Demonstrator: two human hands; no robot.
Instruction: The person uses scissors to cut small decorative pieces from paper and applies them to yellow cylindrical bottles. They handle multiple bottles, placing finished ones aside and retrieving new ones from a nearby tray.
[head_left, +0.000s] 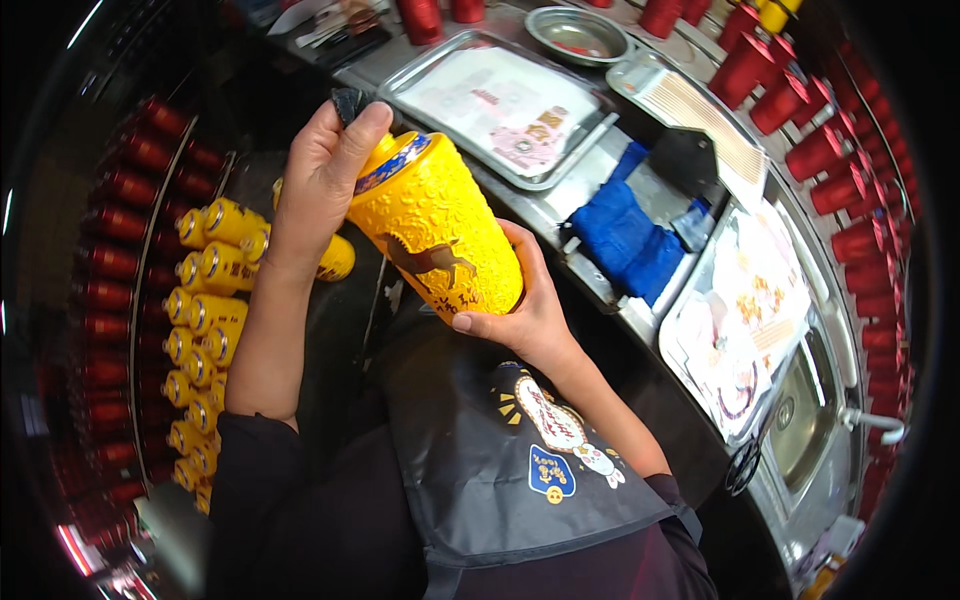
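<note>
A yellow embossed bottle point(465, 220) is tilted in front of me, its neck toward the upper left. It bears a brown horse figure and dark lettering, with a blue patterned band point(396, 162) round the shoulder. My right hand point(540, 310) is closed round its base, thumb on the near side. At the neck end, my left hand point(318, 185) is closed, thumb and fingers pinching a dark, cloth-like piece point(350, 104) against the yellow cap point(383, 152). That hand partly hides the neck.
Several similar yellow bottles point(215, 315) stand at the left, beside racks of red bottles point(110, 260). Across the counter lie a metal tray point(400, 88), a steel bowl point(578, 38), a blue cloth point(625, 235), a second tray point(668, 345) and a sink point(800, 420). More red bottles point(780, 100) line the right.
</note>
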